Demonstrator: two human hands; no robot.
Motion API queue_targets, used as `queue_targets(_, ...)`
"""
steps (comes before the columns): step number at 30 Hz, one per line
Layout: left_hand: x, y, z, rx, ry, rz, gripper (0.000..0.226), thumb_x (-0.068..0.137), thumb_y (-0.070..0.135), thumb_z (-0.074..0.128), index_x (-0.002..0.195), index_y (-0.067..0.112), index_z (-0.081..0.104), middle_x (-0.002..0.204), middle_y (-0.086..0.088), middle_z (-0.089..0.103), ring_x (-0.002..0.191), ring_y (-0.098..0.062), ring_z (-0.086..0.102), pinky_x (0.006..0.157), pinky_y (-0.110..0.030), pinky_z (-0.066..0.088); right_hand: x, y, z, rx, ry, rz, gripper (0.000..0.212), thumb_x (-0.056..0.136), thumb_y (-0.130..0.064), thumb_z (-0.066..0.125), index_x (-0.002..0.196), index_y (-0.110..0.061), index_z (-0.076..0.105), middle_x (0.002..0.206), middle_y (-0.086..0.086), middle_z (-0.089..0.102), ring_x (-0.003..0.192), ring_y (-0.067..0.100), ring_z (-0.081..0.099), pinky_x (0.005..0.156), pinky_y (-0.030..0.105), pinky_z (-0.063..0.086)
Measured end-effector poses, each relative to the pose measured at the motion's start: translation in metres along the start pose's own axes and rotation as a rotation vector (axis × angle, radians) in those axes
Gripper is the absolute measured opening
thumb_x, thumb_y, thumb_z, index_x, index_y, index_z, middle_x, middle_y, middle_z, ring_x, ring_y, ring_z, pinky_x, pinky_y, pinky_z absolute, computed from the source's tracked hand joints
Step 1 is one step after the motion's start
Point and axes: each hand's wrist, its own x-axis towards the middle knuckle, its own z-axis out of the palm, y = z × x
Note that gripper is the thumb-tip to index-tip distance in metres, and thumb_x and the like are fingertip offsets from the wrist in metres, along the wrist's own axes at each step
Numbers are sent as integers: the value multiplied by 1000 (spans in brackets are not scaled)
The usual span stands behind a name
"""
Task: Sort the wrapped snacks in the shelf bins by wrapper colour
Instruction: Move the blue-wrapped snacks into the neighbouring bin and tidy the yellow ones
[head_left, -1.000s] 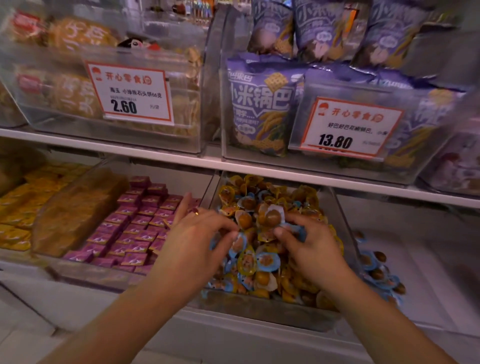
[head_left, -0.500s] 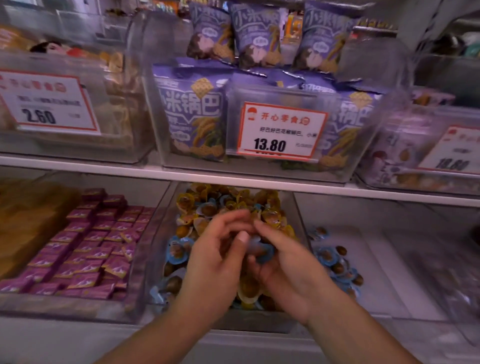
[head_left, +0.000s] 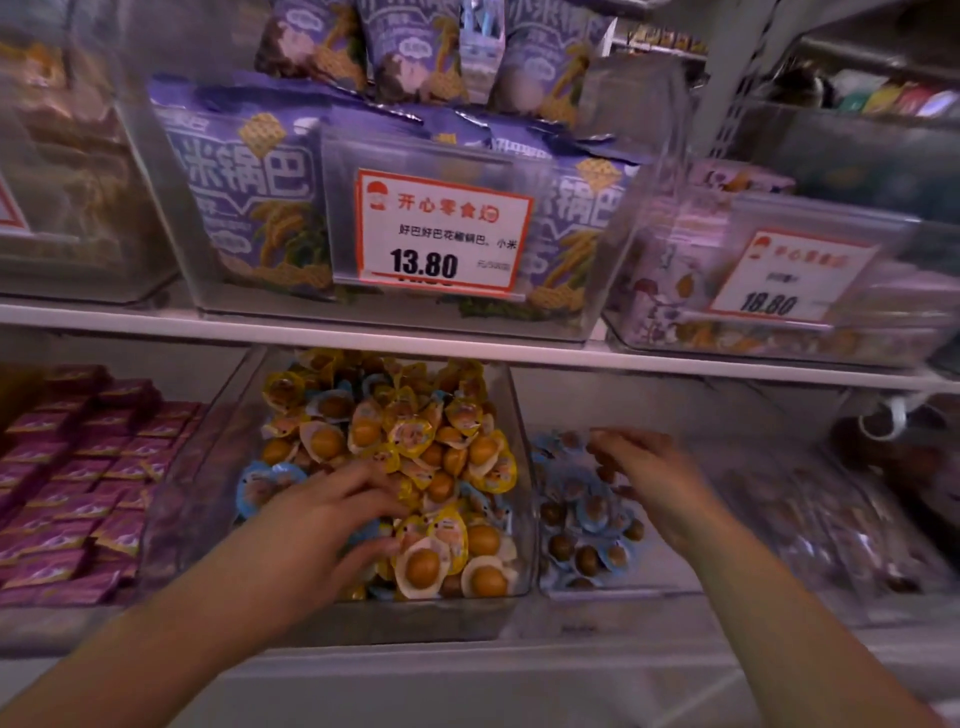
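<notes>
The middle clear bin (head_left: 522, 519) holds a heap of yellow-wrapped egg snacks (head_left: 410, 431) with several blue-wrapped snacks (head_left: 270, 480) mixed in along its left and front. My left hand (head_left: 332, 519) lies in this bin on the pile. A bit of blue wrapper shows between its thumb and fingers, and I cannot tell whether it is pinched. The right bin (head_left: 613, 592) holds only blue-wrapped snacks (head_left: 592, 512). Blurred by motion, my right hand (head_left: 654, 478) hovers over that bin with its fingers spread downward and nothing visible in them.
Left of the middle bin, purple-wrapped bars (head_left: 78, 483) fill another bin. The shelf board (head_left: 467, 353) above carries bins of purple snack bags (head_left: 249, 208) with price tags (head_left: 441, 234). Dark packets (head_left: 831, 519) lie at the far right.
My hands met over the middle bin half a second ago. The right hand has since swung right over the blue bin. The left hand has dropped onto the pile. The view has shifted right.
</notes>
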Motion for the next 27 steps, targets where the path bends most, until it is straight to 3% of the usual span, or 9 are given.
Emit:
queue_targets(3, 0, -5, -6, -64, 87, 18, 19, 86, 23, 72, 105, 25, 74, 105, 13, 66, 96, -5, 66, 80, -25, 54, 6, -6, -7, 67, 162, -67, 15, 92, -16, 62, 84, -24, 72, 93, 3, 76, 92, 17, 70, 60, 21, 50)
queue_targets(7, -5, -8, -34, -39, 265, -51, 34, 91, 20, 43, 110, 23, 72, 101, 11, 65, 93, -2, 62, 84, -16, 47, -17, -36, 26, 92, 210, -375, 24, 84, -9, 57, 80, -28, 71, 79, -8, 76, 81, 2, 71, 67, 14, 52)
queue_targets(10, -17, -20, -61, -12, 432, -199, 33, 87, 24, 42, 102, 26, 71, 89, 17, 64, 80, 1, 59, 74, -9, 44, -55, -60, 72, -75, 72, -702, 19, 84, -19, 56, 88, -30, 71, 85, -17, 73, 86, -2, 66, 77, 9, 47)
queue_targets(13, -31, -31, -76, -40, 512, -317, 26, 85, 31, 48, 97, 26, 72, 85, 17, 66, 76, -1, 62, 69, -19, 49, -91, -66, 121, -412, -224, -994, 23, 93, -23, 53, 110, -23, 69, 104, -10, 65, 100, 3, 60, 87, 15, 46)
queue_targets(16, -46, -33, -81, 11, 469, -309, 19, 83, 29, 55, 95, 30, 70, 81, 22, 59, 75, 2, 59, 65, -11, 44, -106, -58, 162, -660, -546, -964, 43, 97, -32, 52, 140, -27, 50, 134, -9, 52, 126, 10, 46, 104, 23, 39)
queue_targets(18, -55, -31, -84, 17, 373, -243, 18, 84, 32, 56, 97, 33, 68, 81, 26, 54, 75, 3, 57, 65, -8, 42, -103, -50, 180, -807, -597, -928, 59, 96, -43, 51, 151, -31, 32, 151, -9, 35, 139, 14, 31, 114, 32, 31)
queue_targets(20, -64, -28, -85, 21, 231, -188, 19, 87, 43, 57, 100, 35, 68, 81, 25, 54, 74, 4, 56, 64, -14, 45, -98, -48, 194, -881, -590, -914, 69, 93, -57, 49, 154, -34, 23, 158, -10, 23, 143, 17, 21, 118, 38, 26)
queue_targets(23, -75, -24, -85, 90, 65, -190, 37, 84, 68, 52, 97, 38, 69, 76, 25, 50, 67, 3, 54, 57, -25, 50, -92, -49, 215, -921, -571, -937, 76, 89, -65, 46, 153, -32, 22, 159, -7, 22, 141, 21, 20, 115, 43, 28)
queue_targets(27, -79, -17, -79, 206, -22, -182, 59, 72, 83, 39, 109, 45, 65, 90, 24, 47, 68, -4, 60, 53, -24, 43, -88, -54, 233, -1001, -533, -996, 73, 85, -61, 58, 147, -27, 38, 148, -3, 34, 134, 20, 27, 106, 40, 37)
